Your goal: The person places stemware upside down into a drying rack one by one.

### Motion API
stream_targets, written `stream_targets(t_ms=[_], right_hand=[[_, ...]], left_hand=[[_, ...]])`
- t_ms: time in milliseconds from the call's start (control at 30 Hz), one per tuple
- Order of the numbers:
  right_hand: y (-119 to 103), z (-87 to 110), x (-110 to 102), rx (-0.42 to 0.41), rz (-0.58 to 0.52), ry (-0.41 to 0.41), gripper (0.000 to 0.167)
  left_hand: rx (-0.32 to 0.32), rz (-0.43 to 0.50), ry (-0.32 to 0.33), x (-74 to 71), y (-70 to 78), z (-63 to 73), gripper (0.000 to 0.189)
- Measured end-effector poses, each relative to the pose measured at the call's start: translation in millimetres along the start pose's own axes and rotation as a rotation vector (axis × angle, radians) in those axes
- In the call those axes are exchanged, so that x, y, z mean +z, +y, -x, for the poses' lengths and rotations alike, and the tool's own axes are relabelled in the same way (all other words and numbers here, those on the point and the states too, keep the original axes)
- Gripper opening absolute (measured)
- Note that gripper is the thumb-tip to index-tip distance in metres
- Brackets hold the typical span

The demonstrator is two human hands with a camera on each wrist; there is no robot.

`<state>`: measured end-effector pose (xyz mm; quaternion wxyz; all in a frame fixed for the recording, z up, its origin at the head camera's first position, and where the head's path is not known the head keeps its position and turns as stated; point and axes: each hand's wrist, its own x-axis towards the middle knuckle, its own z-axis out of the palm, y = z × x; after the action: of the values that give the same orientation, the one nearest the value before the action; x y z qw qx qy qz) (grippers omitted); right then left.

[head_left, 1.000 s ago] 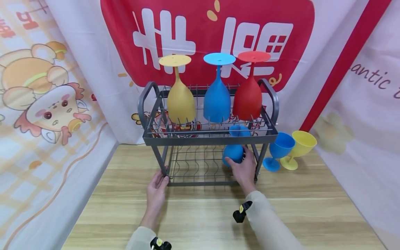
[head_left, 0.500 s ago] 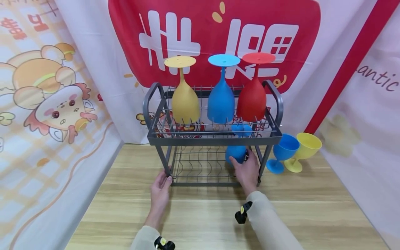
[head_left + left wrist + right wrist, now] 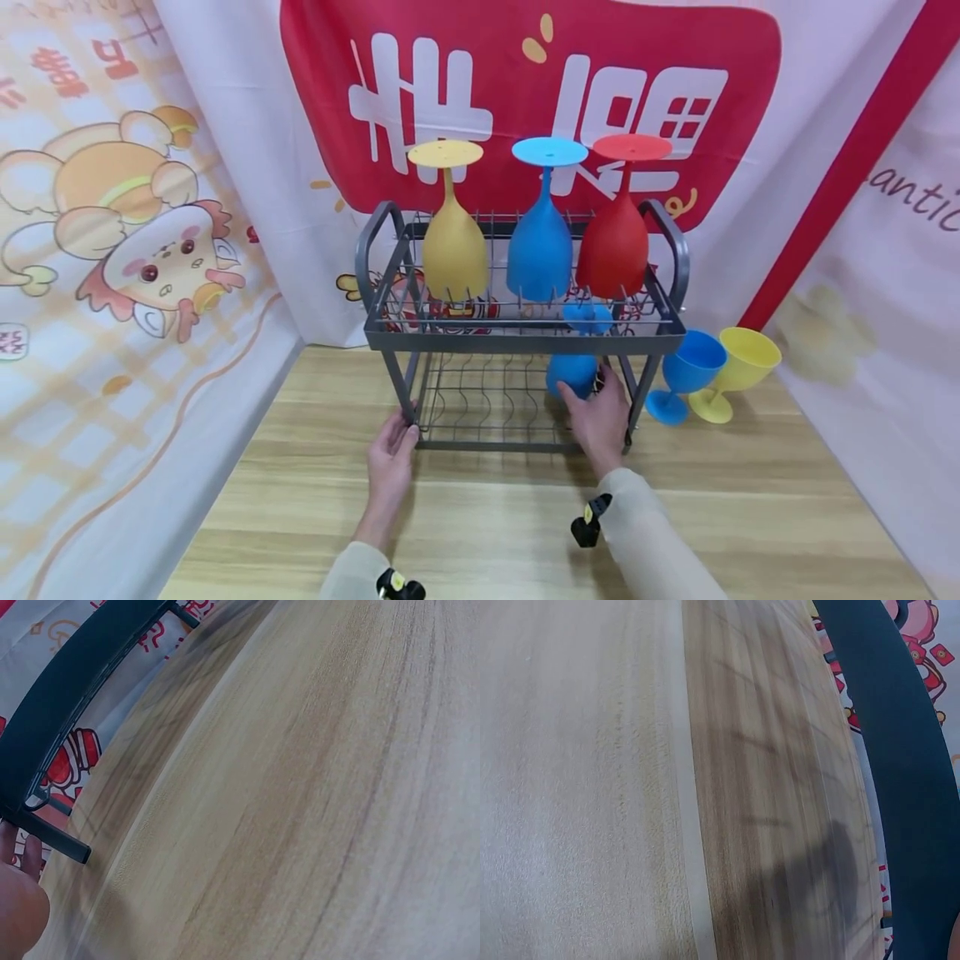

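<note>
A grey two-tier wire rack [image 3: 525,340] stands on the wooden table [image 3: 487,508]. Its top tier holds three upside-down goblets: yellow [image 3: 453,243], blue [image 3: 540,250] and red [image 3: 613,252]. My right hand [image 3: 602,414] reaches into the lower tier at the right and grips the bowl of another upside-down blue goblet [image 3: 572,371]. My left hand [image 3: 393,446] rests with fairly straight fingers against the rack's front left foot. In the left wrist view the fingertips [image 3: 21,851] touch the dark rack bar [image 3: 67,697]. The right wrist view shows only table wood and a rack bar [image 3: 900,750].
An upright blue goblet [image 3: 688,371] and an upright yellow goblet [image 3: 738,360] stand on the table just right of the rack. Printed cloth backdrops [image 3: 150,250] close in the left, back and right sides. Bare wood lies in front of the rack.
The head view has shifted a little, so the rack sits further right and lower in it. Both hands stay at the rack, the right one still on the blue goblet.
</note>
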<state>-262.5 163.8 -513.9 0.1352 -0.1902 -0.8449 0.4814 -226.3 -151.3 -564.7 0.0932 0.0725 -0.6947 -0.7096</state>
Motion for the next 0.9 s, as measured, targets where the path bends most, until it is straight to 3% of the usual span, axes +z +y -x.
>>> stream_targets(t_ms=[333, 667, 900], right_hand=[[4.1, 7.2, -4.7, -0.054, -0.022, 0.046, 0.084], [6.3, 31.1, -20.9, -0.131, -0.061, 0.000, 0.077], [29.6, 59.7, -50.8, -0.307, -0.132, 0.134, 0.039]], left_hand=[[0.008, 0.015, 0.012, 4.0, -3.7, 1.0, 0.046], [0.028, 0.024, 0.035, 3.9, -3.1, 2.0, 0.045], [0.030, 0.022, 0.031, 4.5, -2.5, 2.2, 0.044]])
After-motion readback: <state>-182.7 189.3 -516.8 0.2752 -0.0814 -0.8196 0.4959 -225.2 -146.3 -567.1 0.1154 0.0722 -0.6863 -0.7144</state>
